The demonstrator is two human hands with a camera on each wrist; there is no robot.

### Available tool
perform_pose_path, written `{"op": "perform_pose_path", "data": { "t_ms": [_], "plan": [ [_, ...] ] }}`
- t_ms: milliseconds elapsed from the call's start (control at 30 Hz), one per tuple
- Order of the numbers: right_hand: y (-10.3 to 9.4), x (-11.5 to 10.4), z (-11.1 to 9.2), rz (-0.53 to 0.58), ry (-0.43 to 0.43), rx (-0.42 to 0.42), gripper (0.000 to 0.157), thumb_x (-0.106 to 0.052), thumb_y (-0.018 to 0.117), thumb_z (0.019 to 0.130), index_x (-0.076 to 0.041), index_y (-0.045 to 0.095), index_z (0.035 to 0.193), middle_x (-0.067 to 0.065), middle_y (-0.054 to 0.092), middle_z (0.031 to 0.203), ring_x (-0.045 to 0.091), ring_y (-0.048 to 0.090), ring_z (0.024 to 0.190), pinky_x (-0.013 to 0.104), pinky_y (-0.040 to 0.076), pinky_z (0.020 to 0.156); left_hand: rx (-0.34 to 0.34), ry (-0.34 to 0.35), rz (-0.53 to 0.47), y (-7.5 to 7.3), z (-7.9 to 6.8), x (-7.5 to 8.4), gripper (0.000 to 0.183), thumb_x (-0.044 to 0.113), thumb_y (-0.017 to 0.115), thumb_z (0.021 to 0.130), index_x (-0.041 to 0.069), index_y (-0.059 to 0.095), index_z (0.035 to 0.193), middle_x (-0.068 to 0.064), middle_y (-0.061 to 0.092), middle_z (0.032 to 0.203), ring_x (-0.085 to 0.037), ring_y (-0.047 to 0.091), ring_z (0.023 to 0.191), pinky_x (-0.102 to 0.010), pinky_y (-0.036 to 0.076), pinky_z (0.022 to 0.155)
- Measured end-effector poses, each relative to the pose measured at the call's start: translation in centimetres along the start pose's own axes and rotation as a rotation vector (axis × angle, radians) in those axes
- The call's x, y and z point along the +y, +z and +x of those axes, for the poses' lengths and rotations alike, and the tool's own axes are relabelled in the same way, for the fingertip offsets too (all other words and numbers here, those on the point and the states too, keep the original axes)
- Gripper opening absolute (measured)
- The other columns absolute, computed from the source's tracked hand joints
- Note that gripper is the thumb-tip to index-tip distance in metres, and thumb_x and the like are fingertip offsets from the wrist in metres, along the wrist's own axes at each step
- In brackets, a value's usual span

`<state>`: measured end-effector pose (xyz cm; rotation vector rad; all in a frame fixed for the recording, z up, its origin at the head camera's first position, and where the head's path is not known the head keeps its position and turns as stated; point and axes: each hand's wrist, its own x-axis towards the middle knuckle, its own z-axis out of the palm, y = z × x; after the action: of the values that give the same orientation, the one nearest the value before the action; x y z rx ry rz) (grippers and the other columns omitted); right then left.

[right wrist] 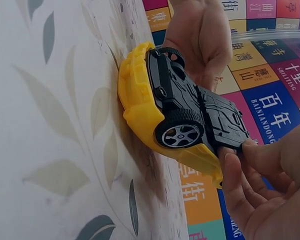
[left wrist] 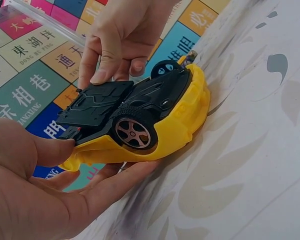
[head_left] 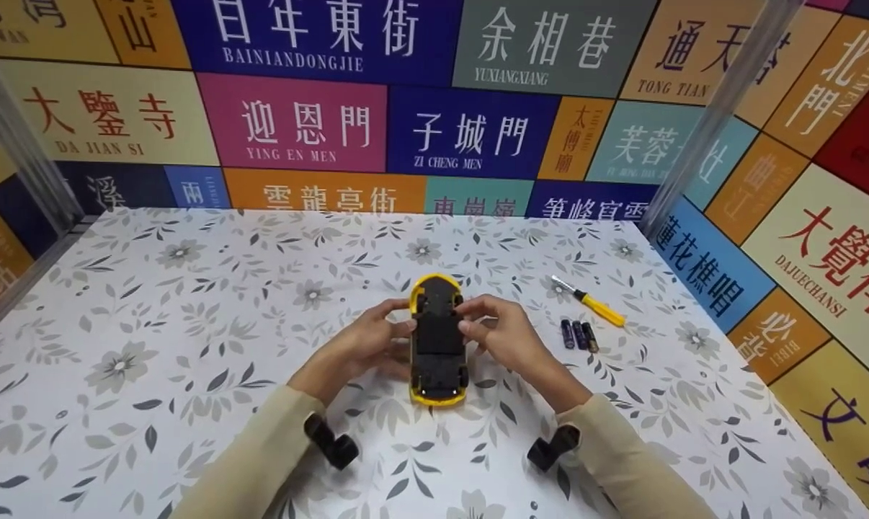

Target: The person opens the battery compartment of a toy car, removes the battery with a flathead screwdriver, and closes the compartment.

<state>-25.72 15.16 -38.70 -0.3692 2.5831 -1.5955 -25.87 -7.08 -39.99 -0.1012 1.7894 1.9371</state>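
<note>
A yellow toy car [head_left: 411, 386] is held upside down, its black underside and wheels turned up. My left hand [head_left: 366, 339] holds the car's side, thumb on the upper edge and fingers beneath the yellow body, as the left wrist view shows. On the underside, a flat black cover panel [left wrist: 96, 102] stands tilted up at one edge. My right hand [head_left: 510, 335] pinches this panel near its corner in the right wrist view, with its thumb on top and its index finger at the edge. What lies under the panel is mostly hidden.
To the right on the flowered tablecloth [head_left: 261, 281] lie several small dark batteries [head_left: 578, 335] side by side. Just beyond them is a screwdriver [head_left: 600, 306] with a yellow and black handle. Printed sign panels [head_left: 470, 137] rise behind the table and along its right side.
</note>
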Motion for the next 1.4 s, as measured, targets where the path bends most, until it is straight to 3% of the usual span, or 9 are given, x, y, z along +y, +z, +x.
{"op": "perform_pose_path", "data": {
  "t_ms": [233, 433, 667, 867, 1033, 1200, 1400],
  "plan": [
    [0.3, -0.4, -0.4, -0.058, -0.021, 0.021, 0.02, -0.007, 0.067, 0.095, -0.005, 0.069, 0.115, 0.012, 0.069, 0.107, 0.014, 0.065, 0.083, 0.04, 0.059, 0.066, 0.002, -0.01, 0.003, 0.0, -0.1, 0.0, 0.05, 0.013, 0.05, 0.104, 0.021, 0.037, 0.152, -0.022, 0.065, 0.127, -0.03, 0.07, 0.102, -0.044, 0.063, 0.07],
    [0.5, -0.2, -0.3, -0.105, -0.036, 0.042, 0.021, -0.008, 0.071, 0.092, -0.007, 0.071, 0.113, 0.011, 0.072, 0.104, 0.015, 0.063, 0.085, 0.026, 0.054, 0.061, 0.017, -0.023, 0.008, 0.0, -0.1, 0.2, 0.05, 0.014, 0.051, 0.104, 0.023, 0.039, 0.151, -0.022, 0.063, 0.131, -0.032, 0.069, 0.106, -0.044, 0.063, 0.072],
    [0.6, 0.0, -0.2, -0.107, -0.015, 0.046, 0.03, -0.007, 0.076, 0.088, -0.008, 0.071, 0.118, 0.013, 0.068, 0.115, 0.017, 0.065, 0.086, 0.027, 0.058, 0.063, 0.002, -0.005, -0.012, -0.1, -0.1, 0.1, 0.05, 0.012, 0.05, 0.104, 0.021, 0.039, 0.151, -0.021, 0.062, 0.13, -0.03, 0.068, 0.102, -0.043, 0.063, 0.07],
    [0.7, 0.1, -0.1, -0.081, 0.012, 0.058, 0.035, -0.005, 0.076, 0.087, -0.01, 0.069, 0.121, 0.014, 0.064, 0.116, 0.016, 0.065, 0.083, 0.026, 0.057, 0.061, 0.012, -0.024, -0.01, -0.2, 0.0, 0.1, 0.051, 0.013, 0.051, 0.104, 0.023, 0.038, 0.152, -0.02, 0.061, 0.133, -0.031, 0.067, 0.108, -0.045, 0.063, 0.074],
    [0.8, 0.1, 0.0, -0.007, 0.061, 0.072, 0.036, -0.006, 0.075, 0.088, -0.007, 0.064, 0.123, 0.014, 0.063, 0.119, 0.014, 0.064, 0.083, 0.027, 0.057, 0.063, 0.021, -0.032, -0.019, -0.2, 0.0, 0.1, 0.05, 0.014, 0.051, 0.104, 0.022, 0.039, 0.152, -0.02, 0.063, 0.13, -0.031, 0.068, 0.107, -0.045, 0.063, 0.075],
    [0.9, 0.1, 0.1, 0.059, 0.144, 0.078, 0.048, -0.01, 0.074, 0.089, -0.005, 0.054, 0.133, 0.017, 0.059, 0.126, 0.021, 0.066, 0.094, 0.033, 0.061, 0.069, 0.015, -0.017, -0.011, -0.1, -0.2, 0.4, 0.05, 0.013, 0.051, 0.104, 0.023, 0.039, 0.151, -0.021, 0.065, 0.129, -0.032, 0.069, 0.107, -0.045, 0.063, 0.076],
    [1.1, 0.2, 0.5, 0.121, 0.248, 0.017, 0.052, -0.014, 0.068, 0.095, -0.009, 0.049, 0.144, 0.021, 0.06, 0.136, 0.026, 0.069, 0.103, 0.035, 0.063, 0.074, 0.016, -0.007, 0.01, -0.2, -0.3, 0.4, 0.05, 0.013, 0.049, 0.104, 0.023, 0.039, 0.151, -0.022, 0.061, 0.133, -0.035, 0.069, 0.109, -0.046, 0.063, 0.077]
  ]
}}
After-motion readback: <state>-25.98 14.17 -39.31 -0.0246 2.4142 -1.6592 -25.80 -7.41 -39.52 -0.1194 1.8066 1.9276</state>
